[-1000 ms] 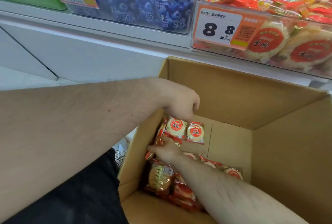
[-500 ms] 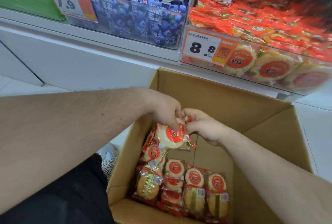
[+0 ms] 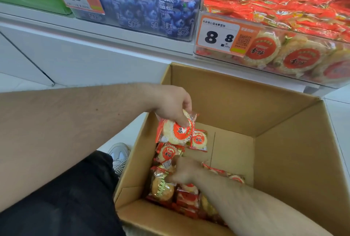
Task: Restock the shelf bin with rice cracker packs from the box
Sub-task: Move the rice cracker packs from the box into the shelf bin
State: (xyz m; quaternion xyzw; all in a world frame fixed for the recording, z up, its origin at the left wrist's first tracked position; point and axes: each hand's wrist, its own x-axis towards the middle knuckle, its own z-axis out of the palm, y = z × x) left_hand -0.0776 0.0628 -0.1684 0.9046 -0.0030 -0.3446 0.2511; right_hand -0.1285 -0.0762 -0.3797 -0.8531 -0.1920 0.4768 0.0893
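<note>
While the cardboard box (image 3: 236, 103) stands open in the lower right of the frame, we see the left hand (image 3: 170, 106) near the middle of the frame, just over the box's left wall. Its fingers and thumb are curled around a rice cracker pack (image 3: 175, 131), which hangs from them above the box's inside.

Lower, the right hand (image 3: 184, 172) reaches down into the box among the loose rice cracker packs (image 3: 164, 188) that lie along the left and near side of the bottom. This hand is blurred, so we cannot tell if it has closed on anything.

At the upper right of the frame is the clear shelf bin (image 3: 284, 72), already holding many packs of the same red and white kind, with a price tag (image 3: 220, 35) reading 8.8 on its front. At the upper middle, a neighbouring bin holds blue blueberry jelly pouches (image 3: 151, 8).
</note>
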